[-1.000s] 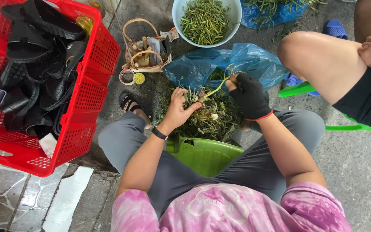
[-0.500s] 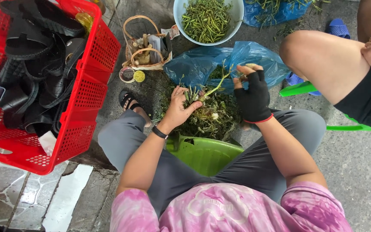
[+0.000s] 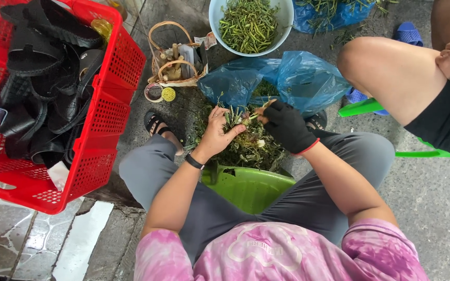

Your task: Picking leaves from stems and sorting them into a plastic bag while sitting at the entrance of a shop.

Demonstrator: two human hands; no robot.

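Step in hand, judged: sorting and trimming of stems, mid-cycle. The pile of tangled green stems with small pale blossoms (image 3: 246, 145) was lying on the ground between the knees, directly under both grips. The bare left hand (image 3: 219, 134) was closed loosely on a small bunch of stems pulled up from the pile, thumb and fingers pinching it. The right hand in a black fingerless glove (image 3: 286, 126) was curled tight at the bunch's far end; the exact item held could not be told, possibly a stem tip. The crumpled blue plastic bag (image 3: 287, 83) was lying just beyond the grips; the pale blue round plastic bowl of cut green stems (image 3: 286, 32) was farther out. The next move was judged to need a clean separation of the bunch, then a reach past the bag to the bowl.
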